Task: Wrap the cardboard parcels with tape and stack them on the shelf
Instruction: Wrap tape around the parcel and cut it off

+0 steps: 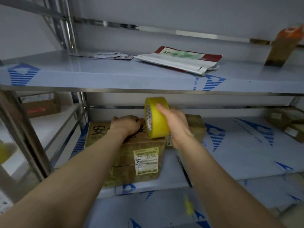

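Two hands work at a cardboard box (131,155) on the left of a middle shelf (230,158). The right hand (174,124) grips a yellow tape roll (157,117), its lower rim touching the box's top. The left hand (126,125) rests on the box, fingers bent, grip impossible to tell. A smaller parcel (195,122) sits just behind the right hand; a pouch (179,60) lies on the upper shelf (98,74).

Printed pouch (179,60) lies just beside grey papers (105,55).
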